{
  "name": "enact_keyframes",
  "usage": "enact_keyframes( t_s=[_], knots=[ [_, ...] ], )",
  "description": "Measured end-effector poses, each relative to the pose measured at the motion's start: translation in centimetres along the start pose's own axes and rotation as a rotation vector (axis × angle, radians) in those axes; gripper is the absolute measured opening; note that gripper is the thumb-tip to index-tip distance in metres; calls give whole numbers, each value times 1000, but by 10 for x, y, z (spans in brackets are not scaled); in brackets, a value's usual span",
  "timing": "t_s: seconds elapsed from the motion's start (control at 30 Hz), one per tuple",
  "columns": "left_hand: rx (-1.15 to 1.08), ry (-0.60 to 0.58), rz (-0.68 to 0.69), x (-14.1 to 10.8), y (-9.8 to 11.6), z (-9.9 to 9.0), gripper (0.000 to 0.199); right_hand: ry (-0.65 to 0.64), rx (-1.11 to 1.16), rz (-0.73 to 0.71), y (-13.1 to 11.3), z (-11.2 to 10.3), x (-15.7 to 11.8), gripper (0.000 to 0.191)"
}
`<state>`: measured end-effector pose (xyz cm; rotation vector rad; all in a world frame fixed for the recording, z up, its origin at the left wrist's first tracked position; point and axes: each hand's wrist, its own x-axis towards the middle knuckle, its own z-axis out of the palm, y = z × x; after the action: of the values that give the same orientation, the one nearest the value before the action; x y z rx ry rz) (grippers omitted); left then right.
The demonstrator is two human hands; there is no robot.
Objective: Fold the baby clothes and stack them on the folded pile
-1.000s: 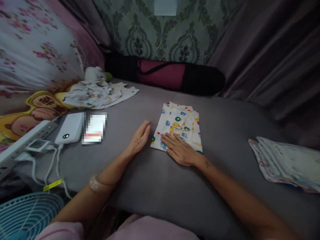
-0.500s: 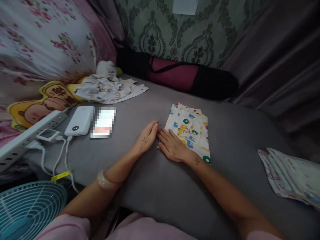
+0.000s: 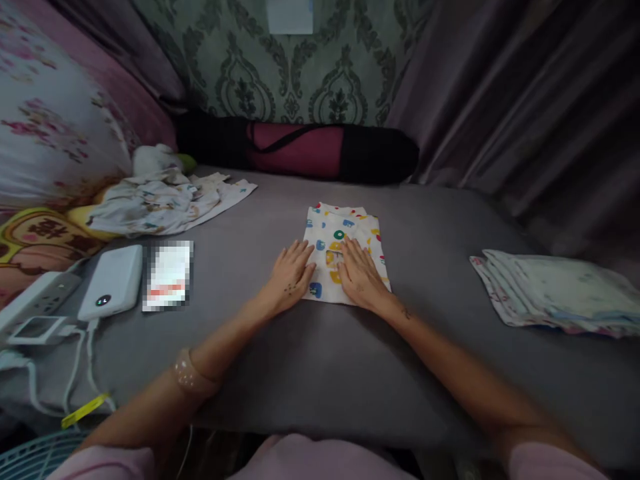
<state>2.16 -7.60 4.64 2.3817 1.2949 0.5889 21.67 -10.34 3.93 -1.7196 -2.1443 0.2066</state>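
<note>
A folded white cloth garment (image 3: pixel 327 227) with a colourful print lies flat on the grey padded surface (image 3: pixel 310 373) in front of me. My left hand (image 3: pixel 290 277) rests at its left edge, fingers stretched out and partly over the border. On the right part of the cloth, my right hand (image 3: pixel 363 273) lies flat with its fingers spread, covering some of the print. Neither hand grips anything. A beige bangle (image 3: pixel 190 373) is on my left wrist.
To the left are a white power bank (image 3: pixel 113 280), a blurred phone (image 3: pixel 169 275), and a power strip (image 3: pixel 45 297) with cables. Crumpled printed clothes (image 3: pixel 155 203) lie farther back. A stack of folded cloths (image 3: pixel 555 290) sits right; a long black-and-maroon bag (image 3: pixel 300 148) lies along the wall.
My view has turned right. The left hand has opened out and now lies at the cloth's left edge; the right hand has shifted from its left edge to its right part.
</note>
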Motion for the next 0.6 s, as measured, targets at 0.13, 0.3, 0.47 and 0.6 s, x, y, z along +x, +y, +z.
enact_keyframes(
  t_s=[0.13,0.3,0.47,0.6],
  knots=[
    [186,-68,138,19,17,25,55,-32,-119,60,14,7,-11,60],
    [250,-110,131,21,17,49,57,-9,-133,65,13,19,-10,58],
    [291,-81,178,15,11,40,59,-47,-110,56,22,5,-14,57],
    [312,-79,164,9,-2,30,66,3,-147,41,43,-4,-25,59]
  ],
)
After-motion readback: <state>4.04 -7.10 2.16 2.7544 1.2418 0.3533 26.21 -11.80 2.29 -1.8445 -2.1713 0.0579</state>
